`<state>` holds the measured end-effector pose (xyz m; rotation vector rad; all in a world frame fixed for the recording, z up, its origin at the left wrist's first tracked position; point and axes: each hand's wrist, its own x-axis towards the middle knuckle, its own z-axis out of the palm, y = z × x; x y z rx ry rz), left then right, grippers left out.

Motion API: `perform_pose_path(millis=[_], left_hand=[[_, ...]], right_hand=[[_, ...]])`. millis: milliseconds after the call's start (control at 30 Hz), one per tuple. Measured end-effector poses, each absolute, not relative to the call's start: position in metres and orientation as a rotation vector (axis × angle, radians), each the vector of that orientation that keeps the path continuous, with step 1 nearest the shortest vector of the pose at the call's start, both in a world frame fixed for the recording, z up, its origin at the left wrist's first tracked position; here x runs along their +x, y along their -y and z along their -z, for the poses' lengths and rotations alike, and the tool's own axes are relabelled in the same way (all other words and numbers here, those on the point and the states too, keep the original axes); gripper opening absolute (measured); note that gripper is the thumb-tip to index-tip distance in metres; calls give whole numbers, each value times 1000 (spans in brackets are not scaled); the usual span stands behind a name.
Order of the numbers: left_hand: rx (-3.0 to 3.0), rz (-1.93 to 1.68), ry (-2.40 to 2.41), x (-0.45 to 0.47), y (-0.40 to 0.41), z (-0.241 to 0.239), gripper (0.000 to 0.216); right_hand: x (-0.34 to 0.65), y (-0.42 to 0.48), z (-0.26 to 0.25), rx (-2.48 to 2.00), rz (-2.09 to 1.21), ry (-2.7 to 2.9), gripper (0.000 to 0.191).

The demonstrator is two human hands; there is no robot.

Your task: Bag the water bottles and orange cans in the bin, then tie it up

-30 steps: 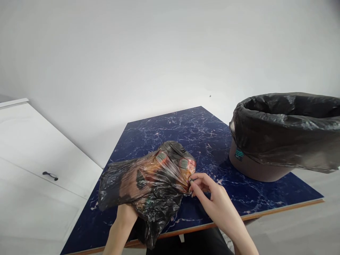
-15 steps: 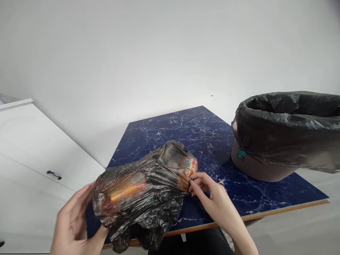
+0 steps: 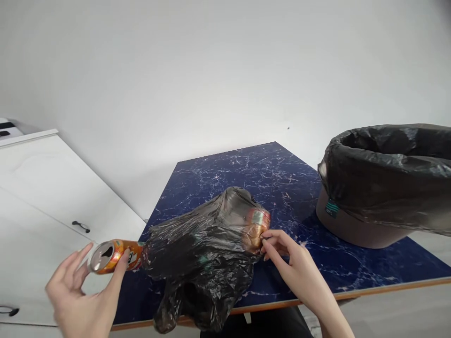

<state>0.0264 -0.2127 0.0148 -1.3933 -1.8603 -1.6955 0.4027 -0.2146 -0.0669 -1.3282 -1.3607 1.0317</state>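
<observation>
My left hand (image 3: 88,291) grips an orange drink can (image 3: 123,256), its opened top facing left and its far end still inside the black plastic bag (image 3: 200,249). The thin, crumpled bag lies on the blue marbled table (image 3: 225,173), its handles drooping over the front edge. Through the bag's right end a second orange and red can (image 3: 258,227) shows. At that end my right hand (image 3: 283,256) pinches the bag's plastic between thumb and fingers.
To the right on the table stands a round brownish bin (image 3: 352,227) lined with a black bag (image 3: 380,183) folded over its rim. A white cabinet (image 3: 52,197) with dark handles is at left. A white wall rises behind.
My left hand has moved left, drawing the can partly out of the bag, where it was covered before. My right hand keeps its pinch. The view has shifted slightly.
</observation>
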Motion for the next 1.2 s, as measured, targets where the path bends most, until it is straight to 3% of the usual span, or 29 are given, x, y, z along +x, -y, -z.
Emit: perform_pose_path(millis=[200, 633, 1100, 1200], left_hand=[[-1403, 1644, 1995, 20, 179, -6, 94], [-1558, 1458, 2133, 12, 127, -4, 94], [-1592, 1470, 2081, 8, 118, 2, 97], [-1510, 1543, 1911, 21, 147, -4, 86]], right_hand=[[410, 210, 77, -1351, -970, 1202, 49], [421, 199, 115, -1373, -980, 1116, 52], [418, 202, 106, -1400, -981, 1171, 51], [417, 201, 105, -1400, -971, 1177, 51]])
